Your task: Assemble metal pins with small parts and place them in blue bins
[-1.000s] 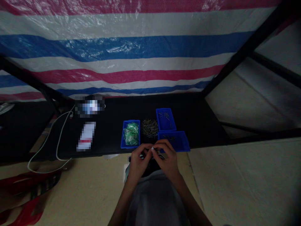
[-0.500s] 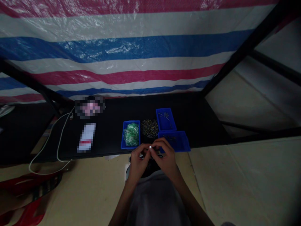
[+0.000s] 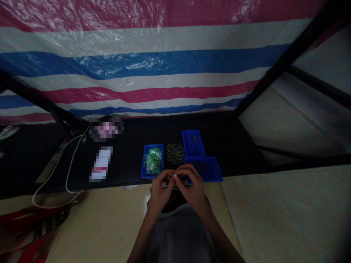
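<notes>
My left hand (image 3: pixel 162 185) and my right hand (image 3: pixel 192 182) meet in front of the table edge, thumbs and forefingers pinched together. Between the fingertips shows a small round bright piece (image 3: pixel 175 175), too small to tell its kind. Just beyond my hands is a loose pile of thin metal screws or nails (image 3: pixel 175 153). To its left, a blue bin (image 3: pixel 143 165) holds clear bags with green contents (image 3: pixel 153 160). On the right, an upper blue bin (image 3: pixel 194 149) has several thin metal pieces inside. Partly behind my right hand, a lower blue bin (image 3: pixel 215 171) contains dark thin pieces.
The black table (image 3: pixel 131 133) runs along a striped plastic sheet (image 3: pixel 153 62). A white cable (image 3: pixel 71 160) loops over its left edge. A blurred-out white item (image 3: pixel 101 164) and a pinkish item (image 3: pixel 106 129) lie at left. Something red (image 3: pixel 33 252) is at lower left.
The view has tilted slightly, so the table and bins sit lower in the picture. Both hands keep their pinch; the bright piece shows less detail now.
</notes>
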A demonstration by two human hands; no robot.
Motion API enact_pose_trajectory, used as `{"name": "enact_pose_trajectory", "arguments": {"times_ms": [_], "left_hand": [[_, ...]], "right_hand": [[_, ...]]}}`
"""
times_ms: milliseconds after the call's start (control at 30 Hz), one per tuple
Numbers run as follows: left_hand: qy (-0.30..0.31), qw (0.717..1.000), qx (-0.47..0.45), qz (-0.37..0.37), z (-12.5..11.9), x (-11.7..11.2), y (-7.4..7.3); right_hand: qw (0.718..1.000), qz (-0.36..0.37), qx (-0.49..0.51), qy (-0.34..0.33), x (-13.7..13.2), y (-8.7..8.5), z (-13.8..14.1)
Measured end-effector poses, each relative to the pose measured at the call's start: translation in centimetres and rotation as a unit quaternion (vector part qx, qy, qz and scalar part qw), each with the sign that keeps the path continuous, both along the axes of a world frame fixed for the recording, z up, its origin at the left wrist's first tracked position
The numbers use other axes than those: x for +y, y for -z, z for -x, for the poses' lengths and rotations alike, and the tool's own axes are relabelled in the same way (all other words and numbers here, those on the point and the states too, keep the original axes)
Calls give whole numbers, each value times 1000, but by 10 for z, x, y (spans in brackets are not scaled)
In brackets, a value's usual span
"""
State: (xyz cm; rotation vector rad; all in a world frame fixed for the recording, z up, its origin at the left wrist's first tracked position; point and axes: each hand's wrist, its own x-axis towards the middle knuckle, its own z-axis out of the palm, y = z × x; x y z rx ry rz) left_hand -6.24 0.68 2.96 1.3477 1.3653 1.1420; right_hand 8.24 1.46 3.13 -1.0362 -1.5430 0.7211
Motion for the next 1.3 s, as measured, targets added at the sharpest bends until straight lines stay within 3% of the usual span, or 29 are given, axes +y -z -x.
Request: {"name": "enact_pose_trajectory", "arguments": {"times_ms": [267, 400, 500, 600, 700, 833, 900, 1300], "left_hand": [[2, 1000, -18, 13, 5, 0, -2], [-48, 998, -34, 24, 15, -6, 1], [-101, 993, -60, 18, 24, -8, 2], [-112, 991, -67, 9, 31, -8, 1], [-123, 990, -63, 6, 34, -8, 1], [-140, 988, -61, 12, 31, -9, 1], [-138, 988, -60, 17, 28, -9, 0], [-113, 992, -58, 23, 21, -9, -2]], "right_hand": [[999, -36, -12, -3, -1, 6, -6], [994, -43, -63, 78, 16, 4, -22], [973, -44, -149, 173, 44, -4, -41], [931, -11, -304, 203, 71, -12, -53], [903, 17, -398, 159, 82, -17, -46], [880, -2, -475, 21, 82, -10, -18], [860, -14, -509, -16, 84, -5, -6], [830, 12, -558, 4, 119, 4, 21]]}}
